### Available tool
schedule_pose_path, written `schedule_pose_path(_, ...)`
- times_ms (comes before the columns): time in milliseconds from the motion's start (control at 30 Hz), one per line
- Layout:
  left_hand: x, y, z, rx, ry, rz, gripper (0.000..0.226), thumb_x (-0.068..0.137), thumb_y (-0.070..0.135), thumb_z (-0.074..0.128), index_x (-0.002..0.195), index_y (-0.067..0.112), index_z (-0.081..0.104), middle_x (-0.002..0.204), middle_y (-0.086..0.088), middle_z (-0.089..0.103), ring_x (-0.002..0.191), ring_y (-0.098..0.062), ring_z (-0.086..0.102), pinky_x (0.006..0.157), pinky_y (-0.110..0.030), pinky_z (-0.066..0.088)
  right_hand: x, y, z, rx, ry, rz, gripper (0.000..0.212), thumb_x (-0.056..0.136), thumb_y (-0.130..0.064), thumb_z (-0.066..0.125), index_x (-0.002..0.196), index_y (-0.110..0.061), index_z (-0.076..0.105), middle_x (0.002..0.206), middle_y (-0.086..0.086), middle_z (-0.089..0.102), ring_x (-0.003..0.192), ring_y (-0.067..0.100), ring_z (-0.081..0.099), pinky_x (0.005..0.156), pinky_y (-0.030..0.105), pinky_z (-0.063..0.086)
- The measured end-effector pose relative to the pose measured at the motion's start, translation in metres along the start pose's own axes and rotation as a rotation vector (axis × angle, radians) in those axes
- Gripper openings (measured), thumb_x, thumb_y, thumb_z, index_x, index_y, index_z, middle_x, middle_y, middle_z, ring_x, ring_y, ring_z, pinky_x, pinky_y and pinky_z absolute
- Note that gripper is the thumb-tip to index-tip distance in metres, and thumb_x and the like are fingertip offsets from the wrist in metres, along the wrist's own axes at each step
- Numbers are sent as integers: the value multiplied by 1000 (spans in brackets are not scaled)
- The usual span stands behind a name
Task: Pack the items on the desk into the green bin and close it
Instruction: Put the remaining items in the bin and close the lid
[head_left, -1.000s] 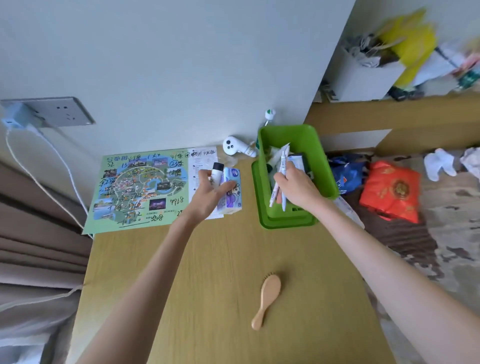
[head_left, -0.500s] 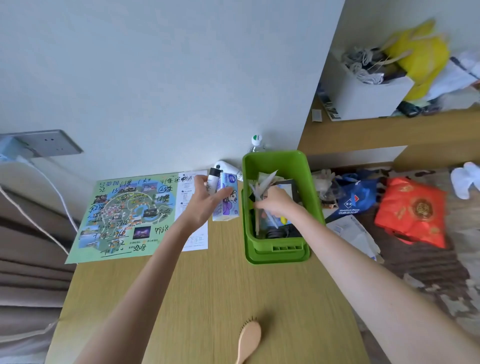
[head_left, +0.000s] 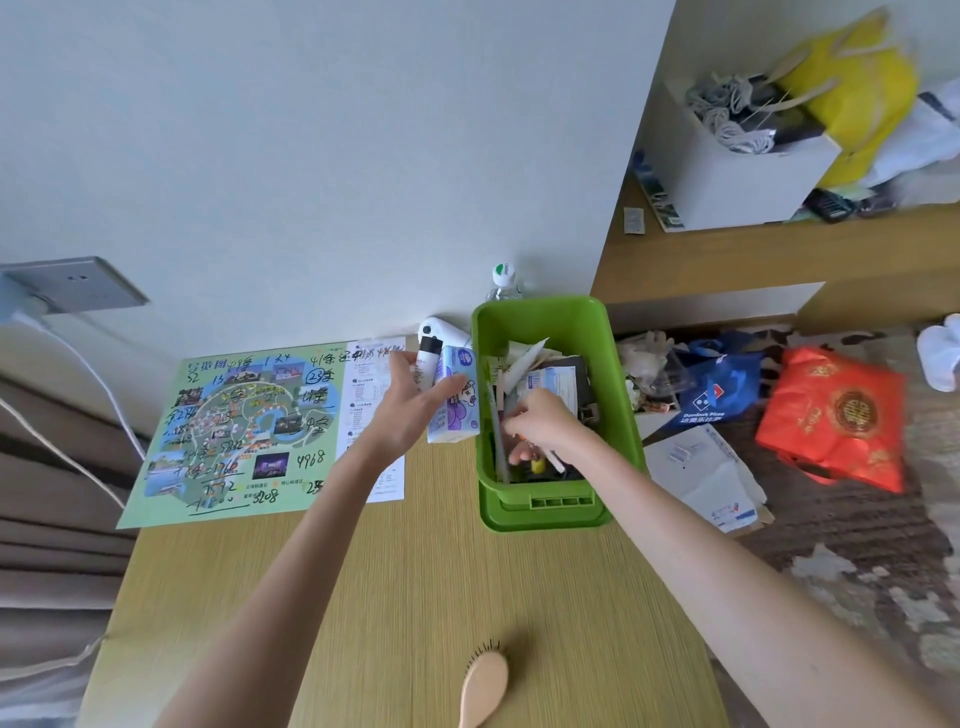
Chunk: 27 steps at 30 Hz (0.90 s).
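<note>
Tissue pack, purple-white, soft and light, clasped with black-capped white tube by left hand; thin pens pinched by right hand.

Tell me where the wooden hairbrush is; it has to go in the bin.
In the head view, the wooden hairbrush lies on the desk at bottom centre, nearer the person than the green bin.
</note>
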<state>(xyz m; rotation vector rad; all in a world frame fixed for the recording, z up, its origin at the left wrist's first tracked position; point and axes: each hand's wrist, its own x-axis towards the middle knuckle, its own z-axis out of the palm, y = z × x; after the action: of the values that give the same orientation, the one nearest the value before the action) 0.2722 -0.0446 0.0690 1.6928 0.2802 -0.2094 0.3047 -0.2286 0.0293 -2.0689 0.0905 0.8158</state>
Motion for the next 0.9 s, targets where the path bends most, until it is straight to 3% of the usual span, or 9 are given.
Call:
schedule_pose_path(133,0,-1,1,6,-4,4,46,90,27,66,115,14,30,112,-17,66,83,-20,73,62,-26,56,1,-1,2,74,-33,-1,5,87,3,61,86,-2,63,83,18,71,54,28,71,45,29,55)
schedule_pose_path(267,-1,-1,0,-2,8,12,43,90,27,66,112,15,31,112,-17,65,84,-19,73,61,-25,56,3,-4,2,157,155,-84,12,90,-11,67,93,-4,57,88,16,70,61,26,72,67,45,61)
schedule_pose_path(433,1,3,5,50,6,12,47,89,30,68,113,15,31,112,-15,66,87,-22,73,69,-34,60,-16,-4,-6,-241,74,-164,33,87,-23,67,107,3,65,108,17,69,98,30,65,90,46,51)
schedule_pose_path(533,4,10,17,95,13,23,50,87,33,70,115,14,32,113,-15,65,91,-25,71,83,-48,58,-30,5,-22,-361,328,-279,21,91,-14,58,106,-5,70,108,10,71,98,25,67,83,41,55)
schedule_pose_path(667,6,22,48,358,65,94,62,75,59,65,109,17,34,102,-6,63,91,-28,66,82,-47,53,-48,28,-50,-427,798,-368,22,90,-9,60,112,-9,60,114,5,59,103,20,59,75,28,51)
schedule_pose_path(733,11,25,68,547,113,186,63,76,65,59,106,16,34,94,-4,61,88,-28,60,73,-42,48,-52,44,-56,-440,826,-341,35,89,-13,64,121,-8,53,122,7,54,113,23,54,82,31,51)
schedule_pose_path(800,23,27,86,743,169,302,58,82,63,57,104,15,35,95,-5,59,90,-28,53,66,-39,41,-54,56,-53,-385,740,-280,47,91,-15,63,133,-7,44,132,9,51,117,25,55,87,34,51)
schedule_pose_path(900,52,32,105,937,105,411,52,89,54,56,114,13,37,108,-5,54,101,-27,45,67,-38,38,-55,71,-45,-368,685,-274,61,92,-3,56,147,-9,29,146,8,46,113,26,61,82,33,52)
